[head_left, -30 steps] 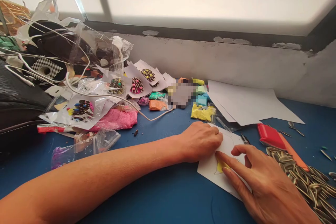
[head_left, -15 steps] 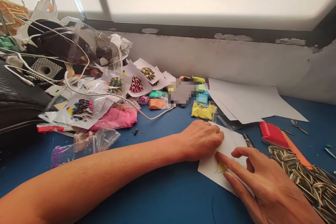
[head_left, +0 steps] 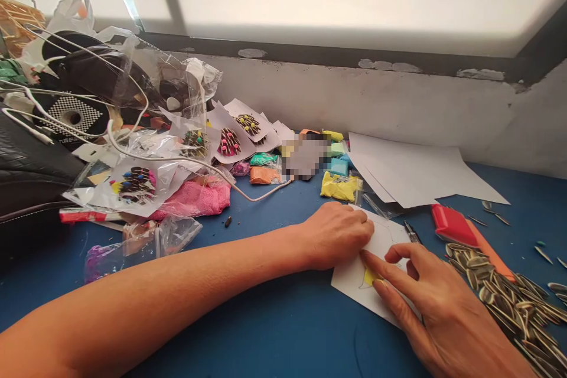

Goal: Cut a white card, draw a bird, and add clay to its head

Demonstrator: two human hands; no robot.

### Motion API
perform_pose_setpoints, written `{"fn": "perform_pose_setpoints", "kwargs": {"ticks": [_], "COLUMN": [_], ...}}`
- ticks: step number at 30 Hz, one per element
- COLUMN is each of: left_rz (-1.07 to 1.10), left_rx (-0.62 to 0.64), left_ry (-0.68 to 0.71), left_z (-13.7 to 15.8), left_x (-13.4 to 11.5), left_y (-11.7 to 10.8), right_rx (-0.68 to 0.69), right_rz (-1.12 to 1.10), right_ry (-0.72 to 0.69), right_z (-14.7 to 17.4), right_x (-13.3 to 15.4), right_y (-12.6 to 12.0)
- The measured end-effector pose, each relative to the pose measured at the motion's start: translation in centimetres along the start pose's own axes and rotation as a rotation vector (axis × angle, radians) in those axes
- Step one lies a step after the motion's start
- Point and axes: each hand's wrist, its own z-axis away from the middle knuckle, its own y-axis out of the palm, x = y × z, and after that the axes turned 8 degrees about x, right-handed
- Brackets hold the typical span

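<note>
A white sheet of paper [head_left: 349, 285] with a thin drawn outline lies on the blue table. On it is a small flat patch of yellow modelling clay [head_left: 369, 276]. My left hand [head_left: 339, 233] rests on the sheet's upper left edge, fingers curled under; whatever they may hold is hidden. From the right, my right hand [head_left: 436, 301] reaches over the paper with its fingers spread. Two of its fingertips touch down on either side of the yellow clay. A black pen [head_left: 411, 233] lies beside the paper's right edge, just beyond my right hand.
Striped sunflower seeds [head_left: 509, 301] are heaped at right, by a red clay pack [head_left: 454, 226] and an orange strip [head_left: 491, 251]. White sheets [head_left: 411, 168] lie behind. Clay packs [head_left: 339, 187], a white cable [head_left: 261, 198], a pink cloth [head_left: 195, 196] and seed-decorated papers [head_left: 229, 142] crowd the left.
The camera view has shifted slightly. Both hands stay at nearly the same place on the paper, and a little more of the yellow clay shows between my right fingertips.
</note>
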Motion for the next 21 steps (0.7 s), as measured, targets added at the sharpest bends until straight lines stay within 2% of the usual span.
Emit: {"fn": "perform_pose_setpoints", "kwargs": {"ticks": [7,13,17,21], "left_rz": [0.004,-0.007,-0.003,-0.004], "left_rx": [-0.012,-0.009,0.002,0.009], "left_ry": [-0.009,-0.008,-0.014,-0.016], "left_z": [0.0,-0.1,0.0,-0.1], "left_x": [-0.1,0.0,0.0,-0.1], "left_y": [0.1,0.2,0.1,0.0], "right_rx": [-0.061,-0.071,-0.101,-0.074], "right_rz": [-0.001,0.044,0.100,0.081], "right_ry": [0.012,-0.090,-0.100,-0.098], "right_z": [0.4,1.9,1.7,1.1], "right_x": [0.1,0.9,1.3,1.3], "right_y": [0.1,0.6,0.8,0.7]}}
